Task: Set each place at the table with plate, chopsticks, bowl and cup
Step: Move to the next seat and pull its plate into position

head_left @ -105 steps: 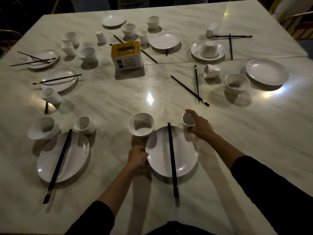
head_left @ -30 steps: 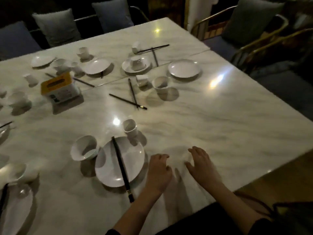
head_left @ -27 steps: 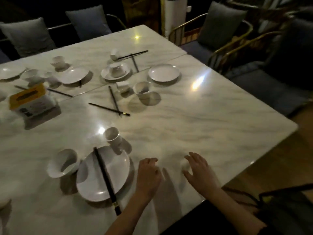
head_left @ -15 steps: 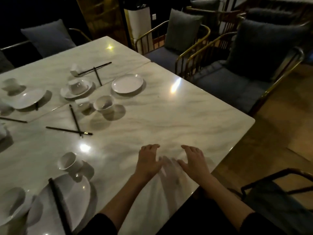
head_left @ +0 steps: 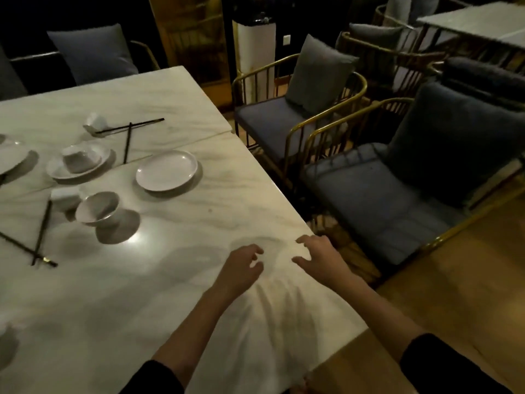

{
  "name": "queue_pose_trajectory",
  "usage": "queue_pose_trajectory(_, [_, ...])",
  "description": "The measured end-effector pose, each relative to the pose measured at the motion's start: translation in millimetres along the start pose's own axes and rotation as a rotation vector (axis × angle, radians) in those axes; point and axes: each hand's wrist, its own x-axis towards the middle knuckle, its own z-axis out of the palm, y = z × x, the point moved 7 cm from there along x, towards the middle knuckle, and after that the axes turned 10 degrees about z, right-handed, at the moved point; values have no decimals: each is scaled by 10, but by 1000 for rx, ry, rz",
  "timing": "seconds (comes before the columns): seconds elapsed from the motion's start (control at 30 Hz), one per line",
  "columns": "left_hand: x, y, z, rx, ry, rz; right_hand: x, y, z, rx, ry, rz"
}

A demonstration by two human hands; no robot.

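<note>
One plate [head_left: 166, 170] (bare) well beyond left hand [head_left: 241, 268].

A plate [head_left: 166, 173] is set on the table [head_left: 199, 228] near its right edge, a bowl [head_left: 98, 207] before and left of it, a cup [head_left: 65, 198] just left of the bowl, crossed chopsticks [head_left: 42, 231] before the cup.

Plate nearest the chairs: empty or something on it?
Empty. The plate shows a bare white face to its rim; the bowl stands apart on the table.
</note>
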Motion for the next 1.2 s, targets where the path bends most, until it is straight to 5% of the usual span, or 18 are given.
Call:
queue_pose_trajectory(0.27, [306, 41, -18, 198, -30, 3, 258, -141, -16, -41, -99, -219])
queue_pose_trajectory(0.67, [1142, -82, -592, 297, 515, -377, 1765, -203, -673, -245, -130, -597])
queue_pose_trajectory(0.83, [1897, 498, 22, 302, 345, -389, 2218, 238, -1021, -259, -235, -667])
queue_pose_trajectory(0.97, [2023, 835, 30, 396, 397, -344, 2562, 280, -1111, -262, -287, -658])
queue_pose_trajectory(1.2, [1153, 114, -382, 446, 399, -764, 2504, -367, -1004, -202, -311, -850])
